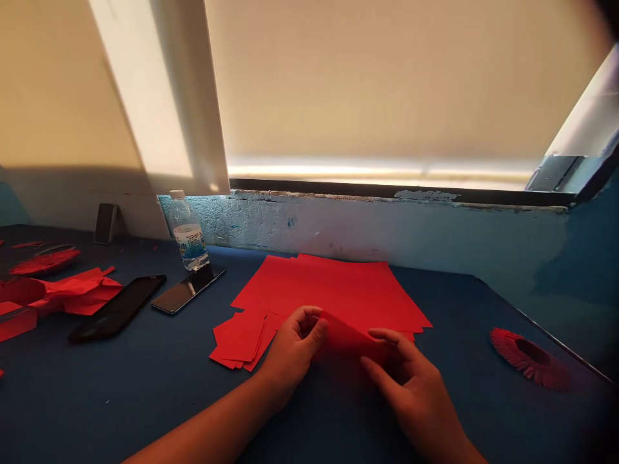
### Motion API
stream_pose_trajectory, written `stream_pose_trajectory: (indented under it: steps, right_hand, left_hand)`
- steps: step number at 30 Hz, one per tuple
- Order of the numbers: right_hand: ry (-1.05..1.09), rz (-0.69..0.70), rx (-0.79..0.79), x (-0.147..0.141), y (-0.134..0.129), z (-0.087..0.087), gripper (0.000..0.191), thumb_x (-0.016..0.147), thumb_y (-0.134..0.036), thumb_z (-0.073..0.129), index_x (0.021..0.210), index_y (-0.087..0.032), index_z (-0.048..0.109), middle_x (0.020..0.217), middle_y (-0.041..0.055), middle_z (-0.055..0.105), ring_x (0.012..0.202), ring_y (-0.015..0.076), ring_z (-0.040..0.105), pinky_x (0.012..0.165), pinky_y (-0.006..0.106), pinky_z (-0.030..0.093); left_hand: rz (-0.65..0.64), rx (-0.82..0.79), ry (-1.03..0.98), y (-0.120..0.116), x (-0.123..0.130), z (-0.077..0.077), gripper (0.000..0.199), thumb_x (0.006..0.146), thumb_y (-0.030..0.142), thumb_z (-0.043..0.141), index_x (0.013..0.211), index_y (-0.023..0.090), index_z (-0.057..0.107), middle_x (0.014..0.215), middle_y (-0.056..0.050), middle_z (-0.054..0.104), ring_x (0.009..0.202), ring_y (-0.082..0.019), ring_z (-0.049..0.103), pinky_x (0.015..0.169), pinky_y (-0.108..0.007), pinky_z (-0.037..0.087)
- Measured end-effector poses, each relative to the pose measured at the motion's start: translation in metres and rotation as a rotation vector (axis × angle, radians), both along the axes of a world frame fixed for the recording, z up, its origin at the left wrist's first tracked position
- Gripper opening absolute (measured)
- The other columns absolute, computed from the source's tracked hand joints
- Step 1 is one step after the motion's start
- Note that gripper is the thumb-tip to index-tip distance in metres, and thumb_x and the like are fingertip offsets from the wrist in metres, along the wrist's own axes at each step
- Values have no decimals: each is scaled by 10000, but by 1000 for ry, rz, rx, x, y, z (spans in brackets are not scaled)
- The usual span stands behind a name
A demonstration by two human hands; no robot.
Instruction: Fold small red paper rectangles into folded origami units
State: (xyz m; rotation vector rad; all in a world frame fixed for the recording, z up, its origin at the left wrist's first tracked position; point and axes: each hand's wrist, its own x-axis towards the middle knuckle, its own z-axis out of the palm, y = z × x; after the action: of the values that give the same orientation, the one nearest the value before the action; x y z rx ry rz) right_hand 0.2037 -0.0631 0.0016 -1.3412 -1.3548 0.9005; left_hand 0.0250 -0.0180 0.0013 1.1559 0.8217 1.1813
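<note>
My left hand (pixel 302 335) pinches the upper left corner of a small piece of red paper (pixel 345 338) between thumb and fingers. At the paper's right end, my right hand (pixel 411 377) has its fingers curved around it, index finger along the upper edge and thumb lower down. The lower part of this piece is blurred. Behind both hands lie large red sheets (pixel 329 283), spread flat on the dark blue table. Just left of my left hand rests a loose pile of small red paper pieces (pixel 242 338).
A fringed red paper ring (pixel 527 357) lies at the right. Leftward are two phones, one black (pixel 118 308) and one glossy (pixel 188 290), a water bottle (pixel 190 235), crumpled red paper (pixel 80 293) and another fringed red piece (pixel 46 261). A small dark device (pixel 105 223) stands near the wall.
</note>
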Motion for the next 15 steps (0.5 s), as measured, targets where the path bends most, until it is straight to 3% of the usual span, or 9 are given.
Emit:
stream_pose_trajectory:
  steps: [2, 4, 8, 11, 15]
  right_hand:
    - [20, -61, 21, 1, -1, 0, 407, 705, -407, 683, 1056, -236, 567, 1004, 82, 642, 883, 249, 621, 728, 327, 523]
    - [69, -28, 15, 1, -2, 1, 408, 697, -417, 692, 1040, -236, 568, 961, 76, 645, 837, 239, 621, 692, 311, 519]
    - [345, 130, -28, 2, -3, 1, 409, 790, -546, 532, 1040, -226, 586, 961, 81, 648, 863, 238, 608, 712, 313, 495]
    - [614, 143, -127, 3, 0, 1, 515, 842, -615, 351, 1012, -204, 612, 1002, 101, 643, 982, 270, 577, 778, 351, 482]
    - [590, 278, -191, 3, 5, 1, 477, 822, -573, 445, 1043, -192, 630, 1077, 113, 633, 1005, 286, 573, 788, 370, 467]
  left_hand:
    - [-84, 7, -16, 0, 0, 0, 353, 714, 313, 715, 996, 158, 571, 945, -51, 622, 864, -166, 575, 756, -257, 455]
    - [-107, -16, -17, 0, -1, 0, 367, 696, 269, 734, 1003, 139, 579, 972, -77, 638, 896, -187, 585, 777, -274, 459]
    - [-123, -34, -60, 3, -3, -4, 359, 718, 254, 716, 1022, 125, 577, 970, -100, 659, 863, -191, 610, 767, -289, 464]
    - [-191, -73, -69, 3, -4, -4, 408, 708, 237, 726, 1062, 140, 546, 894, -86, 672, 805, -190, 628, 735, -300, 469]
    - [-270, -120, -72, 2, -8, -3, 355, 691, 226, 740, 977, 158, 541, 765, -47, 662, 687, -165, 622, 660, -284, 463]
